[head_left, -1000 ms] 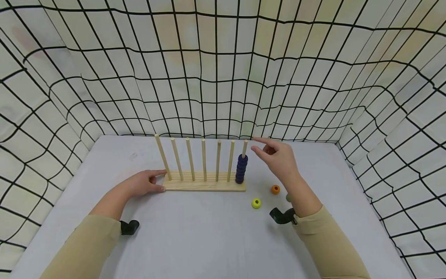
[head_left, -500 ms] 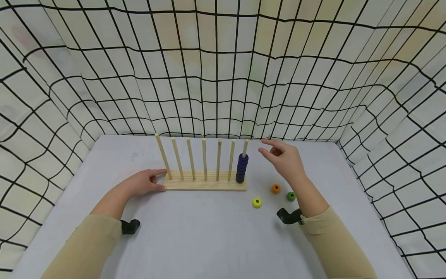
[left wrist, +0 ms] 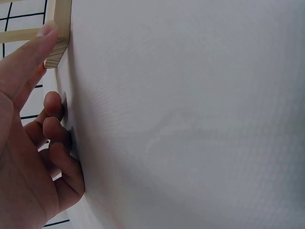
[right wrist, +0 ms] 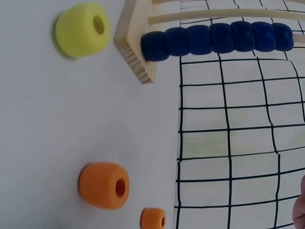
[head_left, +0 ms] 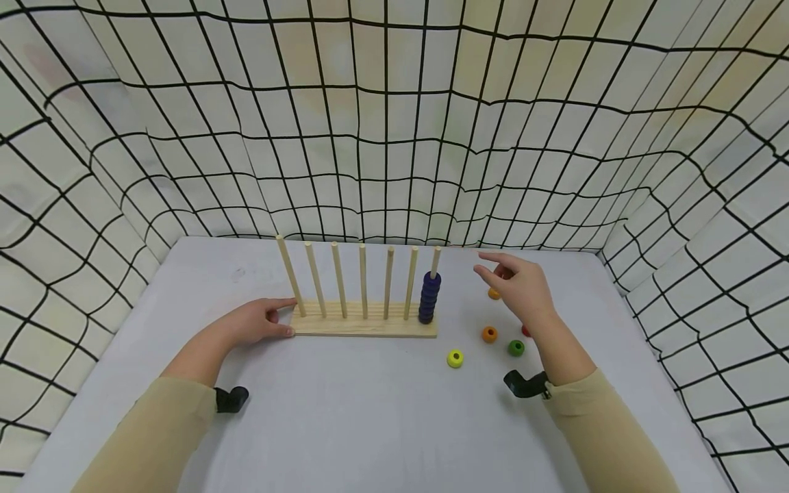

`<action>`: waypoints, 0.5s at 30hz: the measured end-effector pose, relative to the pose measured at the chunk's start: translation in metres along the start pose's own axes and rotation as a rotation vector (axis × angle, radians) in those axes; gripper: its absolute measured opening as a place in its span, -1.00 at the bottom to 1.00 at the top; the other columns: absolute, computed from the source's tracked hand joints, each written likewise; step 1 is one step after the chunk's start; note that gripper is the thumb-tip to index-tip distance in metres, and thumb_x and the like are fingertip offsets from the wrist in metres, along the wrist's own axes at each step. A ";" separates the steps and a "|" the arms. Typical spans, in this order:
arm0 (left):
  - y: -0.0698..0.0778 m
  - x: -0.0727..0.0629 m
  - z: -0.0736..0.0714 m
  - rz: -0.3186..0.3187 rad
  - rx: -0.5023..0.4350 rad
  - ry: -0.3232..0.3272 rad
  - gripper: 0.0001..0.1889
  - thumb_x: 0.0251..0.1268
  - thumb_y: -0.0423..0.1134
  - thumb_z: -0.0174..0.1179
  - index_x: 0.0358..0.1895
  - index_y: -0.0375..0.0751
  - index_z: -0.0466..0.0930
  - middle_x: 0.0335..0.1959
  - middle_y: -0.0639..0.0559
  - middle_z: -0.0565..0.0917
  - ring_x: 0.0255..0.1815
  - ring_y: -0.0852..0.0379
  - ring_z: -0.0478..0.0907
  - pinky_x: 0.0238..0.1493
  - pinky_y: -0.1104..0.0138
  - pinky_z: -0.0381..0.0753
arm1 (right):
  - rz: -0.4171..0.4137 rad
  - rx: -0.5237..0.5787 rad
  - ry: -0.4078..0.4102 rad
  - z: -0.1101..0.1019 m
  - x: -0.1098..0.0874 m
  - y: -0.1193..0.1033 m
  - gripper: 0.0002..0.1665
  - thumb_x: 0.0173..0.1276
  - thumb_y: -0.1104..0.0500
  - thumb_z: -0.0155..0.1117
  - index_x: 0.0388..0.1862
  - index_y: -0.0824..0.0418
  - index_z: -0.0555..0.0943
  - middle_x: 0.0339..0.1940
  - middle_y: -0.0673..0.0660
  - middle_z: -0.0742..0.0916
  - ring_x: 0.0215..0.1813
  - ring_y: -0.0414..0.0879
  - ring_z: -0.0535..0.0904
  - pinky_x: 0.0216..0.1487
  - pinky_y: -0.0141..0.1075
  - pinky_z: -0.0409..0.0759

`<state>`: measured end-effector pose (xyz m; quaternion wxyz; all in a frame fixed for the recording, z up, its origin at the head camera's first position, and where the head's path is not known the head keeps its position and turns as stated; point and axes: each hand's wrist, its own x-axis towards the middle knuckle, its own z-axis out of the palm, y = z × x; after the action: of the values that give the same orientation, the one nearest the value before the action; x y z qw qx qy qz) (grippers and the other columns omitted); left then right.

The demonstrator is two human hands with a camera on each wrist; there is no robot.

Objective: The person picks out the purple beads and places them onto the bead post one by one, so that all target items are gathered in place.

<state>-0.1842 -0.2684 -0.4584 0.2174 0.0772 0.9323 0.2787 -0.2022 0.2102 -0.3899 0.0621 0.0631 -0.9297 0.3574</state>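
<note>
A wooden peg rack with several upright pegs stands on the white table. On its rightmost peg is a stack of dark blue beads; the other pegs are bare. My left hand pinches the left end of the rack's base, thumb in front and index finger behind, its other fingers curled at the table. My right hand is in the air to the right of the blue stack, holding nothing, thumb and index finger apart. Below it lie a yellow bead, an orange bead and a green bead.
A second orange bead and a red bead are partly hidden by the right hand and wrist. Black netting over pale walls encloses the table at the back and both sides.
My right hand has moved right, away from the blue stack, uncovering the green bead and parts of the red and second orange beads. The left hand keeps its place on the rack.
</note>
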 end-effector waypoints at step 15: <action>-0.002 0.003 0.002 -0.007 -0.005 0.004 -0.19 0.21 0.00 0.40 0.48 -0.20 0.30 -0.41 -0.02 0.37 -0.39 0.06 0.29 -0.35 0.23 0.27 | 0.041 -0.076 -0.021 -0.011 0.000 0.033 -0.43 0.39 -0.22 0.27 0.27 0.01 0.61 -0.41 0.08 0.61 -0.37 -0.01 0.46 -0.35 -0.20 0.41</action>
<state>-0.1860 -0.2686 -0.4619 0.2168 0.0730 0.9323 0.2802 -0.2065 0.2419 -0.4031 0.0471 0.0453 -0.9443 0.3225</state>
